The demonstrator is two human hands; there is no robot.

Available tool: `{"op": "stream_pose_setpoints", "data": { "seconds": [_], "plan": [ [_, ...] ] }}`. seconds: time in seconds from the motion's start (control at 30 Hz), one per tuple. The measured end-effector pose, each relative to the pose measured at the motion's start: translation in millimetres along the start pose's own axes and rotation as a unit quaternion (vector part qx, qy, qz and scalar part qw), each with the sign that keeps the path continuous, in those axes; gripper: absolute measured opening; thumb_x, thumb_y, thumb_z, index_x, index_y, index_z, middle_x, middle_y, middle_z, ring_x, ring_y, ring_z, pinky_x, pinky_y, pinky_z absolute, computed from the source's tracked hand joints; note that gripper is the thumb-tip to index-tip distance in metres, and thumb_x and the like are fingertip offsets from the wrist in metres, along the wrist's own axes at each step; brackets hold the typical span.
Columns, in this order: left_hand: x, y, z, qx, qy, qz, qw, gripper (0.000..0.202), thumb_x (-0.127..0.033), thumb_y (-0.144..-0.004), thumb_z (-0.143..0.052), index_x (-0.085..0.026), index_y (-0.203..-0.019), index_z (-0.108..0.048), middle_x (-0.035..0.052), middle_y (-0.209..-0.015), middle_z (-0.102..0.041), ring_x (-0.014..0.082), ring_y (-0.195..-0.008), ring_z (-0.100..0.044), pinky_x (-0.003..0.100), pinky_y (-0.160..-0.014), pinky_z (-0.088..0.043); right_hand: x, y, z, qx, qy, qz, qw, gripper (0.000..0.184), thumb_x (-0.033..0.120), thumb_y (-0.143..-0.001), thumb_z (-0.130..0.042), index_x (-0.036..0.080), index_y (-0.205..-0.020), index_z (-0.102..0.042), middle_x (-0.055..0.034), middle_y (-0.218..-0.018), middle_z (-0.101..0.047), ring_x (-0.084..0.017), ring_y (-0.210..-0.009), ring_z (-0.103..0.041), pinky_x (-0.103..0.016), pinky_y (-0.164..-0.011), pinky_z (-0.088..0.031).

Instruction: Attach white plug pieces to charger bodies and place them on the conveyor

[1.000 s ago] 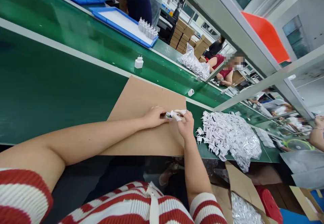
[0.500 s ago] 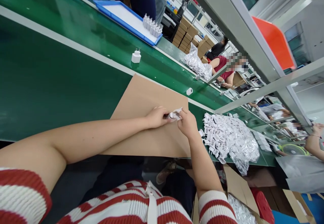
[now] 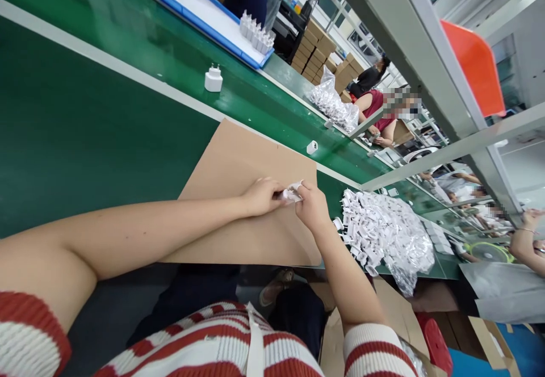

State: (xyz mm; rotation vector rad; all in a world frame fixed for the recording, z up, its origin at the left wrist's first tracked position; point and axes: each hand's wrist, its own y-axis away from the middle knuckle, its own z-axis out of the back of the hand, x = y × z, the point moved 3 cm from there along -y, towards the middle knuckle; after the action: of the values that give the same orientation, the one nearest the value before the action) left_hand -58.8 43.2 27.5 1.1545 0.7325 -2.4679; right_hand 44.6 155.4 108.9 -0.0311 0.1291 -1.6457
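Observation:
Over a brown cardboard sheet (image 3: pixel 251 161), my left hand (image 3: pixel 263 196) and my right hand (image 3: pixel 313 205) meet with fingers closed. Between them is a small white plastic charger part (image 3: pixel 289 195), pinched from both sides and mostly covered by the fingers. Something white, perhaps a finger cover, shows at the right fingertips. To the right of my right hand, a heap of white charger parts (image 3: pixel 361 232) spills from a clear plastic bag (image 3: pixel 409 252). Beyond the cardboard, a white two-pin charger (image 3: pixel 213 79) stands upright on the green belt (image 3: pixel 170 65), with another white charger piece (image 3: pixel 312 147) farther right.
A blue-rimmed tray (image 3: pixel 204 16) with rows of chargers (image 3: pixel 256 33) stands across the belt. A metal frame post (image 3: pixel 426 161) slants over the right side. Another bag of white parts (image 3: pixel 334 104) lies beyond. Several co-workers sit along the line; open cartons (image 3: pixel 395 309) are below right.
The upright charger and the smaller white piece on the belt have shifted left. My hands stay together over the cardboard, with the white part turned slightly between the fingers.

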Motion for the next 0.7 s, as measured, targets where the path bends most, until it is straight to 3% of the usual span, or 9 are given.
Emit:
{"op": "stream_pose_setpoints", "data": {
  "seconds": [0.17,0.33,0.53,0.7],
  "plan": [
    [-1,0,0.2,-0.004,0.006,0.001,1.000,0.023,-0.042,-0.086,-0.074,-0.020,-0.083,-0.072,0.0043,-0.084,-0.073,0.0242,-0.086,-0.063,0.035,-0.080,-0.042,4,0,2,0.029,0.028,-0.021,0.999,0.039,0.003,-0.082,-0.051,0.020,-0.109,-0.072,-0.0079,-0.102,-0.069,-0.021,-0.088,-0.060,-0.030,-0.066,-0.034],
    [1,0,-1.7,-0.006,0.024,0.003,1.000,0.025,-0.046,-0.086,-0.073,-0.021,-0.082,-0.073,0.0044,-0.083,-0.073,0.0240,-0.085,-0.063,0.034,-0.080,-0.044,5,-5,8,0.051,0.043,0.016,0.998,0.034,0.005,-0.084,-0.052,0.021,-0.105,-0.073,-0.0074,-0.102,-0.070,-0.021,-0.089,-0.062,-0.031,-0.063,-0.032],
    [3,-1,-5.1,-0.008,0.003,0.006,1.000,0.030,-0.050,-0.084,-0.072,-0.020,-0.082,-0.072,0.0051,-0.082,-0.072,0.0235,-0.083,-0.062,0.035,-0.080,-0.045,9,-9,13,0.070,0.024,-0.027,0.997,0.026,0.008,-0.083,-0.060,0.021,-0.100,-0.075,-0.0054,-0.097,-0.069,-0.019,-0.079,-0.063,-0.029,-0.062,-0.034],
    [-1,1,-8.6,0.000,-0.010,0.007,1.000,0.027,-0.047,-0.086,-0.068,-0.020,-0.083,-0.074,0.0051,-0.084,-0.074,0.0240,-0.083,-0.063,0.036,-0.082,-0.047,10,-4,11,0.048,0.001,-0.049,0.998,0.020,0.015,-0.083,-0.069,0.019,-0.101,-0.076,-0.0073,-0.101,-0.071,-0.020,-0.085,-0.066,-0.029,-0.068,-0.042]
  ]
}}
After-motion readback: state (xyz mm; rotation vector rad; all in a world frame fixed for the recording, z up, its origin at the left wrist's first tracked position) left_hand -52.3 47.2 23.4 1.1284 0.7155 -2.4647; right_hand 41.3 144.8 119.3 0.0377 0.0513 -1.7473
